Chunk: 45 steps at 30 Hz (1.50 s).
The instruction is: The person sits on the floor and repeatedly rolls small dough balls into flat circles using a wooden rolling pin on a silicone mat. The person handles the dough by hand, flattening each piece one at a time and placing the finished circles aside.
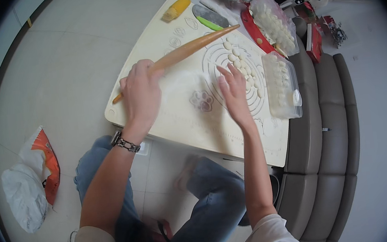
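My left hand (pixel 143 92) grips a tapered wooden rolling pin (pixel 188 50) near its lower end, its far tip slanting up to the right over the kneading mat (pixel 178 112). The mat is cream, with printed rings and a paw print dusted in flour. My right hand (pixel 235 92) hovers over the rings with fingers apart and nothing in it. Just past its fingertips lie several small dough pieces (pixel 242 65), partly hidden by that hand. Whether the fingers touch any piece, I cannot tell.
A corn cob (pixel 177 9) and a cleaver with a green handle (pixel 210 23) lie at the far edge. Dumplings fill a lidded plastic box (pixel 281 86) and a red tray (pixel 257 31) under plastic. A grey sofa (pixel 300 133) stands right; plastic bags (pixel 28 192) lie on the floor.
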Each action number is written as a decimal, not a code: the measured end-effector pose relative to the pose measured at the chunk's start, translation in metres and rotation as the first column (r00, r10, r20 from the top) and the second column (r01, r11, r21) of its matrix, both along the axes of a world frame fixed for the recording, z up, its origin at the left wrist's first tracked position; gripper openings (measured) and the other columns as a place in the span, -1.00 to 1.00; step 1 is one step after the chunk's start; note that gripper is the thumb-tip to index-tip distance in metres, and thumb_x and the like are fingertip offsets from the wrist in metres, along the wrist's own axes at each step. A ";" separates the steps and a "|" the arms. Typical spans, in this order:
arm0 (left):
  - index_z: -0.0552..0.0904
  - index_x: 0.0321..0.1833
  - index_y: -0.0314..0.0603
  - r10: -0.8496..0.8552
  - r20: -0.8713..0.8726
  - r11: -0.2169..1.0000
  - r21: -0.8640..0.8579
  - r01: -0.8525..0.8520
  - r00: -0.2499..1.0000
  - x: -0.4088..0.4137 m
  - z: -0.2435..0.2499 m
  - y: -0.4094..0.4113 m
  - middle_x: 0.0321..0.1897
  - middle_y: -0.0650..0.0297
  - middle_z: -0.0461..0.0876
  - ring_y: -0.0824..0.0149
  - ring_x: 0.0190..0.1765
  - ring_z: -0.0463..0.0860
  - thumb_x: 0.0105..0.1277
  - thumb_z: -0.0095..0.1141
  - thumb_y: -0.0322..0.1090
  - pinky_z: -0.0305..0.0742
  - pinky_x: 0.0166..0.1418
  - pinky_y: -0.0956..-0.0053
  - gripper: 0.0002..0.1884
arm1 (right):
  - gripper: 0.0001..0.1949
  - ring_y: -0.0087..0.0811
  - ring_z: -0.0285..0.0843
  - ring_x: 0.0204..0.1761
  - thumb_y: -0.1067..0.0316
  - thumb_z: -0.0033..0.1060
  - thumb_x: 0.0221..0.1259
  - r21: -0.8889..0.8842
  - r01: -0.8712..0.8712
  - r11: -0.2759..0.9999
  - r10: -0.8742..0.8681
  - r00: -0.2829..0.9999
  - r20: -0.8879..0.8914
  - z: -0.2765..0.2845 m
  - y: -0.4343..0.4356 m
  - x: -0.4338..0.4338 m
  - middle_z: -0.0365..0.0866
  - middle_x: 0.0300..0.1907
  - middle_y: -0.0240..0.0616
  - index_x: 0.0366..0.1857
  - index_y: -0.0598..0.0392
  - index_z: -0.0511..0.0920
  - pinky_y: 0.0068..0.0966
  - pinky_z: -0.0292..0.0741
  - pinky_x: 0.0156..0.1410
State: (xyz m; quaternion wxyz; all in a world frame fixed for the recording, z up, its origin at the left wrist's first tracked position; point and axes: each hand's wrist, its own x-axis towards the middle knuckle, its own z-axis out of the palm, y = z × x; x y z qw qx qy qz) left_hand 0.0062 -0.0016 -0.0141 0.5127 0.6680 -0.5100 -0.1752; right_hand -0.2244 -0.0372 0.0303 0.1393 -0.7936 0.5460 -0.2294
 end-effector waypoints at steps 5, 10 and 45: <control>0.59 0.04 -0.27 0.019 -0.007 1.000 -0.020 -0.019 1.000 -0.003 -0.003 -0.001 -0.06 0.06 0.72 0.05 -0.01 0.65 0.39 0.22 -0.28 0.27 0.22 0.28 -0.73 | -0.58 0.00 0.12 0.53 0.08 -0.08 0.58 -0.013 0.018 1.000 -0.015 0.989 0.150 -0.003 -0.004 -0.004 0.27 0.47 0.12 0.26 0.12 0.57 -0.16 0.03 0.62; 0.59 0.02 -0.24 -0.005 -0.006 1.000 -0.007 0.005 1.000 -0.001 0.002 0.000 -0.10 0.12 0.68 0.11 0.06 0.61 0.37 0.22 -0.27 0.28 0.18 0.23 -0.74 | -0.62 -0.15 0.36 0.40 0.12 -0.13 0.63 0.021 0.142 0.990 -0.141 0.942 0.305 -0.009 -0.001 -0.011 0.50 0.32 -0.03 0.16 0.15 0.62 -0.27 0.23 0.51; 0.60 0.03 -0.25 -0.052 0.032 0.996 0.070 0.050 0.998 0.002 -0.001 0.006 -0.07 0.08 0.73 0.08 -0.02 0.65 0.39 0.22 -0.26 0.28 0.20 0.28 -0.73 | -0.54 0.08 0.13 0.58 0.36 -0.04 0.51 -0.005 0.444 0.896 -0.440 0.886 -0.145 -0.068 0.122 -0.048 0.24 0.51 0.21 0.41 0.31 0.37 -0.19 0.22 0.59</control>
